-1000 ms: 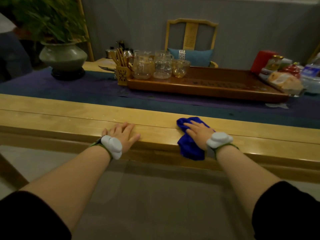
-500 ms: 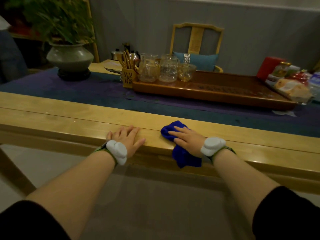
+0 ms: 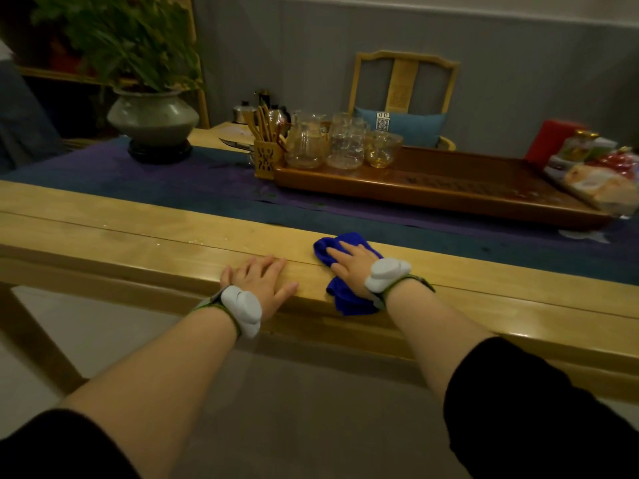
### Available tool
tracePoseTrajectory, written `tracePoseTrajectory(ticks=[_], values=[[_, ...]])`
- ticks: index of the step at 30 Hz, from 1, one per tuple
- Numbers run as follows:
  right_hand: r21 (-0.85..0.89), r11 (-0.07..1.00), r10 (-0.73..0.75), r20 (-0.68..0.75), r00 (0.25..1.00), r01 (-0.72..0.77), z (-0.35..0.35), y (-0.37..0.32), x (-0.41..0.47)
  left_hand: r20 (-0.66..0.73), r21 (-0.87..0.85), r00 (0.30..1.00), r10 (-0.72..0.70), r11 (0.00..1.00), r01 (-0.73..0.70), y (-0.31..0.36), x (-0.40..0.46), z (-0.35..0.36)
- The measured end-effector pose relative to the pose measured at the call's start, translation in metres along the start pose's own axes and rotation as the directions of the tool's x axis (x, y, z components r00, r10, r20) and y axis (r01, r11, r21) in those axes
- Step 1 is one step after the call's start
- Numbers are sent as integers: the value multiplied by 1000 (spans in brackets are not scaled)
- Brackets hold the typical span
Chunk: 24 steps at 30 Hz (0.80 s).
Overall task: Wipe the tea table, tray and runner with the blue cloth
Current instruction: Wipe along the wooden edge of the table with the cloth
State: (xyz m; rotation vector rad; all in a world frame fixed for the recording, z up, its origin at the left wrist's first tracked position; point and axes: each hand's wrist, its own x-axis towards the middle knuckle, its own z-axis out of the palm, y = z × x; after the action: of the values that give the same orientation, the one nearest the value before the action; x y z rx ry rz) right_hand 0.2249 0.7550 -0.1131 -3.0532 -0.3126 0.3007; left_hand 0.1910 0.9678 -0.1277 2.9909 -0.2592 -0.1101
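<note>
A grey panelled wall runs behind a long pale wooden tabletop (image 3: pixel 145 233), with a dark blue and purple runner (image 3: pixel 166 181) lying along its middle. A wooden chair (image 3: pixel 404 81) with a blue cushion (image 3: pixel 408 127) stands at the far side. On the runner sits a long brown wooden tray (image 3: pixel 449 183), and at its left end stand three glass pitchers and cups (image 3: pixel 342 143), with a small carved holder of wooden tea tools (image 3: pixel 264 152) just beside the tray. Further left is a potted plant (image 3: pixel 152 115) in a round green pot.

Both my forearms reach forward from black sleeves, each with a white device strapped at the wrist. My left hand (image 3: pixel 261 280) lies flat on the near edge of the tabletop, fingers straight and slightly spread, thumb out to the right, holding nothing. My right hand (image 3: pixel 352 264) presses down on the blue cloth (image 3: pixel 345 299), fingers straight and pointing toward the upper left. The cloth is bunched on the bare wood between the runner and the near edge; part of it shows beyond my fingertips, and part hangs over the front edge below my wrist.

My palm covers the middle of the cloth. At the far right, a red box (image 3: pixel 549 140), a jar and some packets are blurred and cut off by the frame. Two dark kettles behind the tea tools are hard to make out.
</note>
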Motion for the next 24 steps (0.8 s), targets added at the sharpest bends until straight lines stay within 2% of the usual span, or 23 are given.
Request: tracePoseTrajectory(ticks=[4, 6, 8, 10, 13, 14, 15, 18, 20, 24], values=[[67, 969, -240, -12, 971, 240, 9, 6, -29, 0, 1, 1000, -9, 1000, 9, -1, 1, 1], [120, 948, -299, 3, 954, 296, 7, 24, -44, 6, -5, 1000, 1, 1000, -1, -2, 1, 1], [161, 954, -255, 2, 967, 251, 3, 47, -53, 4, -5, 1000, 15, 1000, -14, -3, 1, 2], [150, 982, -114, -34, 993, 118, 1, 70, -56, -7, -2, 1000, 18, 1000, -18, -4, 1, 2], [27, 991, 131, -12, 991, -131, -2, 79, -47, -22, 5, 1000, 21, 1000, -21, -2, 0, 3], [-6, 988, 156, -2, 988, -156, -2, 72, -41, -20, 7, 1000, 23, 1000, -23, -2, 0, 3], [-44, 989, 142, 9, 990, -141, -1, 61, -37, -16, 11, 1000, 24, 1000, -24, -2, 0, 3], [36, 994, 105, -74, 992, -103, 10, 20, -33, -2, 15, 1000, 19, 1000, -19, -1, 0, 1], [45, 999, 21, -119, 993, -16, 18, -6, -39, 3, 15, 1000, 6, 1000, -6, -3, 0, 0], [45, 989, -133, -165, 977, 142, 23, -8, -69, -13, 0, 1000, -1, 1000, 1, -1, -2, 1]])
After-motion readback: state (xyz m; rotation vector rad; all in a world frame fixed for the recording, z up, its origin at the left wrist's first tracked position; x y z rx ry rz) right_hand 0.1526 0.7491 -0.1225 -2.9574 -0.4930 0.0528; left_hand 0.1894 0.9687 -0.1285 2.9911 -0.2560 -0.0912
